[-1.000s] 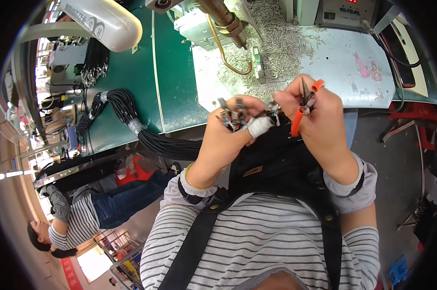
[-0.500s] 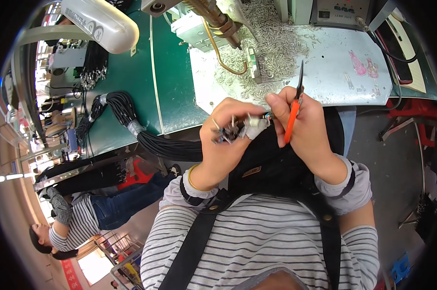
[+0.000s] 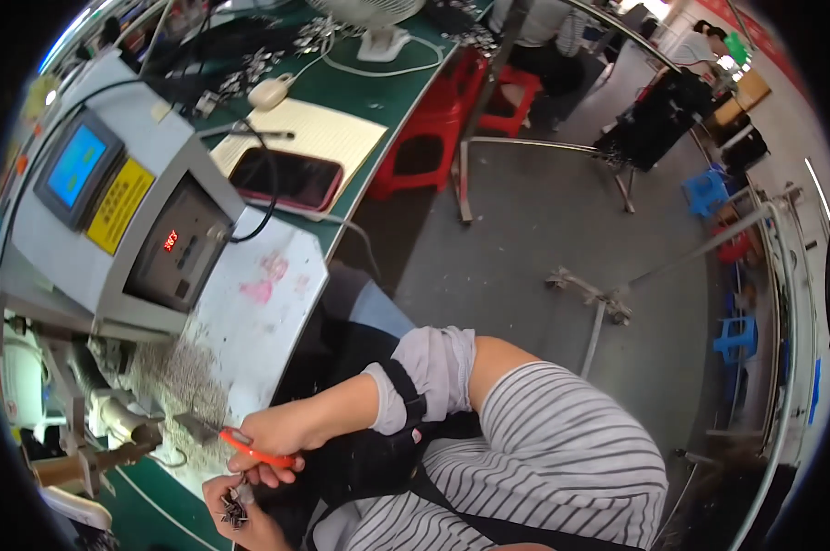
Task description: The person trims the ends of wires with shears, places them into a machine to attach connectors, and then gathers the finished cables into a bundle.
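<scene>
My right hand is closed around a tool with orange handles and a narrow dark tip, which looks like a pair of scissors. Just below it, my left hand grips a bunch of cable ends with small metal pieces showing between the fingers. The two hands are close together, and the right fingertips reach toward the bunch. Both are by the edge of a pale metal plate strewn with small silvery offcuts. A brass-coloured machine head stands beside the hands.
A grey control box with a blue screen sits on the bench. Behind it are a phone, a notepad and a white fan. Red stools, a metal-legged rack and other people are farther off.
The view has swung to the right, bringing in the control box, phone and floor. Both hands now appear at lower left, still holding the tool and the cable ends.
</scene>
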Demonstrator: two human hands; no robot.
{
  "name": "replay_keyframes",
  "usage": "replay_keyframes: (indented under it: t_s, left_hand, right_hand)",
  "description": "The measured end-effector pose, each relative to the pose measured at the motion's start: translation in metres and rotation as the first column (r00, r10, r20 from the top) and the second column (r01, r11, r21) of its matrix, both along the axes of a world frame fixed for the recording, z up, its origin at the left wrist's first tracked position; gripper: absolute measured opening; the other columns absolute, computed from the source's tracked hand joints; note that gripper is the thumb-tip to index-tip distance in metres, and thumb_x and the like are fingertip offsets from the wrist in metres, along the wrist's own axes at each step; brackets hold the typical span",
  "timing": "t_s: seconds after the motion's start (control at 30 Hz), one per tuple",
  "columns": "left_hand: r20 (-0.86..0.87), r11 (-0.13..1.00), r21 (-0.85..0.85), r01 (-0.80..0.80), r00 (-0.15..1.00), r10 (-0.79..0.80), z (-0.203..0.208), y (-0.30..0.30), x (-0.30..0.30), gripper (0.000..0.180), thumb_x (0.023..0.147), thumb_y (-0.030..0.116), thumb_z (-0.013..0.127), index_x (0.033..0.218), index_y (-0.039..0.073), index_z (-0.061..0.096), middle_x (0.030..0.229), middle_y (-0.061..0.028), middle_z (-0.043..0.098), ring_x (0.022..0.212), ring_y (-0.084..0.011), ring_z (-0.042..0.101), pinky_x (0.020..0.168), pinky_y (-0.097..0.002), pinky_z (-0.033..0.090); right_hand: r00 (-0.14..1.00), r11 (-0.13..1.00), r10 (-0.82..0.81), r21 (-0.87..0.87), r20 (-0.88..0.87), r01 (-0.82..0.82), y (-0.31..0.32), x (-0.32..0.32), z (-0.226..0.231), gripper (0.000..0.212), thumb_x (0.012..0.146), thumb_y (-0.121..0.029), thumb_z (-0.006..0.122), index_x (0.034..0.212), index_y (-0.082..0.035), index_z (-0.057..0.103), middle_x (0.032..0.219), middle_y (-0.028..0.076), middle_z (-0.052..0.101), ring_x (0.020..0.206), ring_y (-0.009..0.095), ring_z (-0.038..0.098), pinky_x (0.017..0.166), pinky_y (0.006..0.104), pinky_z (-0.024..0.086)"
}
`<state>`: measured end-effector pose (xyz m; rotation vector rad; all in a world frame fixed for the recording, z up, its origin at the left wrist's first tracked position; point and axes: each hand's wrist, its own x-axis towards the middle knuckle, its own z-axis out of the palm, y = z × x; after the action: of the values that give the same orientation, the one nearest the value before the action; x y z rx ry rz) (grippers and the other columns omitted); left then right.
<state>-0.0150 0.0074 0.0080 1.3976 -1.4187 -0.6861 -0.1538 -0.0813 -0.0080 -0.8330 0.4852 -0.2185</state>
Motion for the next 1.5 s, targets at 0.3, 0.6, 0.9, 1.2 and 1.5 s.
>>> replay_keyframes:
  t_s: [0.3, 0.6, 0.9, 1.2, 1.5]
  left_hand:
    - [-0.575, 0.871, 0.482, 0.096, 0.785, 0.231, 0.013, -0.006, 0.015, 0.008, 0.079, 0.009, 0.054, 0.083, 0.005, 0.048, 0.064, -0.0006, 0.044, 0.053, -0.0069, 0.037, 0.048, -0.0195, 0.029]
    - [-0.495, 0.845, 0.529, 0.079, 0.837, 0.232, 0.013, 0.0, 0.023, 0.007, 0.082, 0.016, 0.052, 0.087, 0.011, 0.05, 0.069, -0.0007, 0.054, 0.05, -0.0074, 0.047, 0.039, -0.0187, 0.034]
    - [-0.128, 0.963, 0.054, -0.264, 0.955, 0.269, -0.001, 0.01, 0.004, 0.023, 0.072, -0.002, 0.052, 0.094, 0.0, 0.045, 0.086, -0.0047, 0.046, 0.083, -0.0142, 0.047, 0.075, -0.0254, 0.041]
    - [-0.525, 0.914, 0.385, -0.123, 0.786, 0.327, 0.023, -0.003, -0.001, 0.013, 0.072, 0.002, 0.061, 0.084, 0.002, 0.057, 0.072, 0.0023, 0.051, 0.054, -0.0025, 0.04, 0.043, -0.0157, 0.026]
    - [-0.592, 0.927, 0.351, -0.134, 0.735, 0.33, 0.021, 0.001, 0.006, 0.013, 0.073, 0.0, 0.06, 0.085, 0.002, 0.058, 0.072, 0.0023, 0.052, 0.055, -0.0024, 0.041, 0.046, -0.0167, 0.028]
  right_hand:
    - [0.856, -0.557, -0.282, -0.8, 0.434, 0.223, -0.005, 0.011, 0.001, 0.014, 0.069, -0.019, 0.055, 0.064, -0.007, 0.05, 0.051, 0.004, 0.049, 0.041, 0.019, 0.05, 0.036, 0.03, 0.037]
    - [0.853, -0.567, -0.226, -0.775, 0.471, 0.278, -0.007, 0.005, 0.0, 0.015, 0.065, -0.021, 0.055, 0.062, -0.01, 0.045, 0.042, 0.001, 0.042, 0.04, 0.02, 0.048, 0.037, 0.0322, 0.036]
    - [0.72, -0.487, -0.42, -0.806, 0.553, 0.336, 0.014, 0.033, -0.011, 0.016, 0.066, -0.019, 0.055, 0.066, -0.007, 0.044, 0.057, 0.005, 0.05, 0.051, 0.022, 0.053, 0.045, 0.033, 0.04]
    - [0.781, 0.687, -0.576, -0.373, 0.243, 0.623, 0.033, 0.019, 0.016, 0.012, 0.084, -0.004, 0.048, 0.091, 0.001, 0.056, 0.083, 0.007, 0.06, 0.072, 0.005, 0.053, 0.059, 0.0216, 0.043]
    - [0.917, 0.428, -0.336, -0.902, -0.213, -0.052, 0.023, 0.002, 0.005, 0.023, 0.074, -0.016, 0.063, 0.063, -0.001, 0.051, 0.05, 0.009, 0.051, 0.041, 0.014, 0.048, 0.041, 0.0263, 0.035]
